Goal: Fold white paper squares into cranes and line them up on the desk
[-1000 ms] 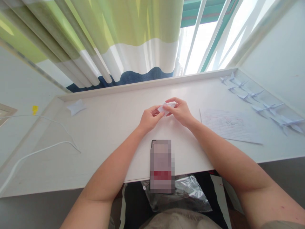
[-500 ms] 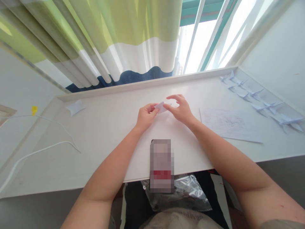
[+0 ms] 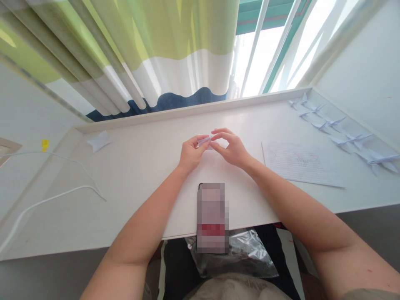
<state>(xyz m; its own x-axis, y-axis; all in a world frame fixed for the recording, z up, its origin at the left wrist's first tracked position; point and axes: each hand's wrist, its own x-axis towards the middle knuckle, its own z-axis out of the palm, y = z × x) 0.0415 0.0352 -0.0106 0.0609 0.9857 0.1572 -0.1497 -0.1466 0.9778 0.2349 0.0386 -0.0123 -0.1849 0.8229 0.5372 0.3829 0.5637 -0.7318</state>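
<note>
At twelve o'clock, just above the white desk (image 3: 146, 183), my left hand (image 3: 191, 152) pinches a small folded paper (image 3: 204, 141) between thumb and fingers. My right hand (image 3: 231, 148) curves in from its three o'clock side, fingertips at its end; whether they grip, I cannot tell. From the paper, a phone (image 3: 213, 214) lies at six, origami cranes (image 3: 353, 141) at three.
</note>
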